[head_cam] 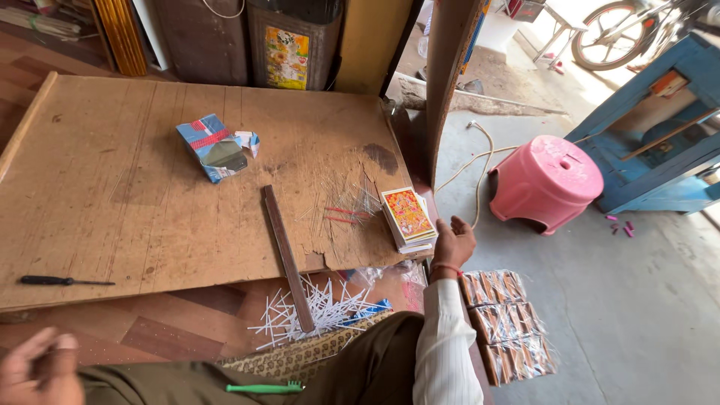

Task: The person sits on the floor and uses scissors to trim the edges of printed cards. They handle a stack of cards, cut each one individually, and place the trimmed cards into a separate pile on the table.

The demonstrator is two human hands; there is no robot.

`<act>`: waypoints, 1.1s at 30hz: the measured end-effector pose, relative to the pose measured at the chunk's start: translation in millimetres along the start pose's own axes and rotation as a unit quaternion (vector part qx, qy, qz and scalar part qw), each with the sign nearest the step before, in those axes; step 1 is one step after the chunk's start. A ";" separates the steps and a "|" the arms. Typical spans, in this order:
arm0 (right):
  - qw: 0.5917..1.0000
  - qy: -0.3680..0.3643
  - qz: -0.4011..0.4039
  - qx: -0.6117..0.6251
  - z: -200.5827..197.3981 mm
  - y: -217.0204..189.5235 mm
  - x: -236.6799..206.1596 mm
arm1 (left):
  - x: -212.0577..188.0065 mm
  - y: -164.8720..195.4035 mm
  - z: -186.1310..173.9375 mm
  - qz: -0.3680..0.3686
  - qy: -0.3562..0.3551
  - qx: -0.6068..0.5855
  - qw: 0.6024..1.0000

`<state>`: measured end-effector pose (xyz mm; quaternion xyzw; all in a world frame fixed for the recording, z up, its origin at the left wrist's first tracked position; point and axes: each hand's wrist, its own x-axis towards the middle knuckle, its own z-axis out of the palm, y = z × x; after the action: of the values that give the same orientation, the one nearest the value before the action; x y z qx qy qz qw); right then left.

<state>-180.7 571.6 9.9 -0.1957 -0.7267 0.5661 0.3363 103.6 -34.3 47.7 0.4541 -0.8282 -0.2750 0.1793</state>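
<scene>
Your right hand [452, 241] reaches out past the right edge of a worn wooden board [150, 195], fingers loosely curled and holding nothing. It sits just beside a stack of cards [409, 218] and looks close to touching it, though contact cannot be confirmed. The stack rests at the board's right edge, its top card bright orange and yellow with a pictured design.

The cards look light, thin and glossy, so expect them to slide over one another. The stack is already a little fanned, with lower cards showing on its near side. A pinch across the two long edges, thumb on one side and fingers on the other, would likely keep it together; lifting from the top alone would probably take only a few cards.

Your left hand [37, 367] is at the lower left corner, blurred, fingers spread and empty.

On the board lie a long flat ruler [287, 257], a crumpled blue and red packet [214, 148], and a black screwdriver [64, 281]. White paper strips [315, 311] are scattered below the board's edge. Wrapped bundles [506, 322] lie on the floor by your right sleeve. A pink stool [546, 182] stands well apart on the right.
</scene>
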 end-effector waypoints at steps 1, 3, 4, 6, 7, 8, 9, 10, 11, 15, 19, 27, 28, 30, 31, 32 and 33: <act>0.999 0.016 0.000 -0.044 4.0 6.3 8.8 | -20.8 19.5 1.9 0.033 0.026 -0.068 0.997; 0.987 -0.004 -0.048 -0.152 15.4 13.0 11.2 | -71.4 63.1 21.8 0.067 -0.040 -0.260 0.963; 0.976 -0.016 -0.073 -0.206 20.4 12.0 8.7 | -97.3 84.4 37.1 0.055 -0.141 -0.354 0.923; 0.933 -0.135 -0.041 -0.330 30.1 4.7 -5.0 | -133.1 132.8 85.4 0.097 -0.299 -0.409 0.857; 0.902 -0.174 -0.063 -0.391 32.7 -1.1 -12.8 | -147.0 156.7 114.9 0.117 -0.350 -0.386 0.846; 0.863 -0.214 -0.085 -0.450 33.5 -7.7 -19.6 | -161.1 183.5 148.8 0.086 -0.404 -0.417 0.810; 0.859 -0.225 -0.081 -0.452 31.0 -14.0 -22.9 | -169.6 209.6 182.1 0.064 -0.463 -0.445 0.764; 0.856 -0.236 -0.075 -0.454 27.1 -19.3 -25.9 | -180.4 240.2 219.0 0.045 -0.478 -0.476 0.737; 0.853 -0.247 -0.071 -0.454 22.4 -23.4 -26.5 | -186.9 267.2 250.3 0.016 -0.508 -0.475 0.718; 0.844 -0.281 -0.095 -0.447 10.5 -21.8 -13.9 | -216.0 359.1 348.7 -0.057 -0.559 -0.465 0.685; 0.894 -0.241 0.020 -0.376 5.2 6.5 16.0 | -243.9 400.5 397.5 -0.017 -0.521 -0.397 0.756; 0.984 0.093 0.125 0.081 -47.6 75.1 83.4 | -243.1 398.5 420.9 0.003 -0.430 -0.428 0.795; 0.989 0.047 0.125 0.069 -48.1 77.0 82.4 | -238.5 395.0 418.0 -0.009 -0.438 -0.434 0.787; 0.990 -0.045 0.123 0.045 -44.7 74.5 76.8 | -234.4 387.2 410.2 -0.012 -0.453 -0.440 0.775; 0.989 -0.081 0.125 -0.021 -41.5 70.7 72.3 | -232.8 384.5 405.7 0.002 -0.459 -0.442 0.771; 0.982 -0.117 0.125 -0.084 -37.5 65.2 66.4 | -231.9 382.2 400.4 0.017 -0.463 -0.446 0.766; 0.969 -0.157 0.122 -0.148 -34.1 59.1 60.1 | -231.7 379.9 394.7 0.005 -0.473 -0.446 0.760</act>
<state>-204.1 651.8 -25.9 -0.2390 -0.8169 0.5126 0.1133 -239.3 444.1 -37.9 0.1313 -0.5937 -0.7922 -0.0515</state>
